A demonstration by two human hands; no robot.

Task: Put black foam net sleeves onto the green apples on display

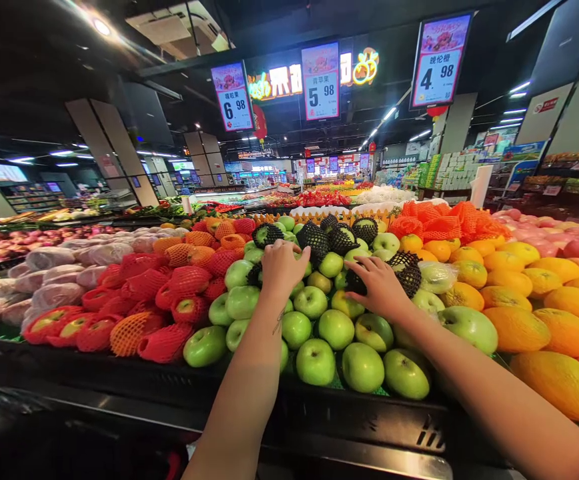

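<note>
Both of my arms reach over a pile of green apples [336,328] on a shop display. My left hand [282,267] lies on the apples in the middle of the pile, fingers curled down around one apple that the hand mostly hides. My right hand [380,285] rests a little to the right, fingers spread over a green apple wrapped in black foam netting [405,272]. More netted green apples [314,240] sit further back.
Red apples in red and orange netting [144,300] fill the left side. Oranges [524,293] and orange-netted fruit [439,223] fill the right. The black edge of the display stand [119,380] runs along the front. Price signs [321,81] hang overhead.
</note>
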